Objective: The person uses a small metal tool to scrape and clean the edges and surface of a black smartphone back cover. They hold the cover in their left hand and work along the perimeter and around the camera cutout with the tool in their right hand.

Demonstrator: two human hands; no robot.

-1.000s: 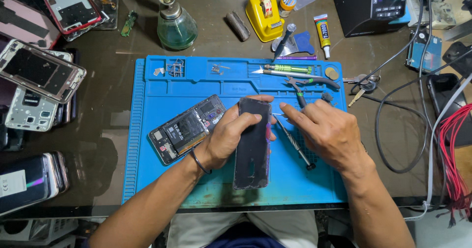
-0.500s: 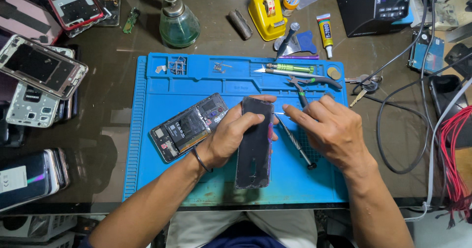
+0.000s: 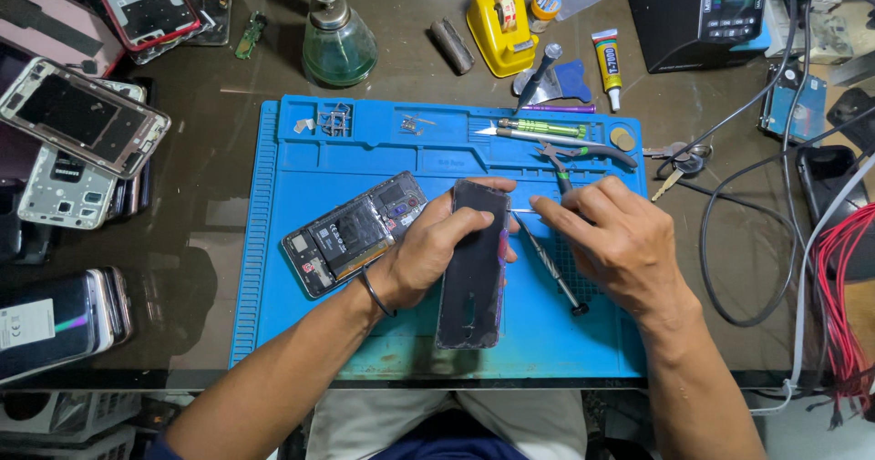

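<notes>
Head view, centre frame: left hand (image 3: 428, 255) clasps dark phone panel (image 3: 474, 264) above blue mat (image 3: 273, 241); right hand (image 3: 620, 241) pinches thin metal tool (image 3: 521, 211) at panel's edge — slip risks cracking it.

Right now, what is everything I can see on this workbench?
back cover: one, dark, held over the mat
opened phone: one, black, on the mat, left of the cover
mat: one, blue, middle of the table
screwdriver: one, grey, on the mat under the right hand
pliers: one, dark handles, mat's top edge
glass bottle: one, green, behind the mat
tape dispenser: one, yellow, behind the mat
glue tube: one, white, top right
phone frames: several, silver and red, far left
cables: several, red and black, right edge
left hand: grips the cover
right hand: fingertips at the cover's top edge, pinching a thin tool
</notes>
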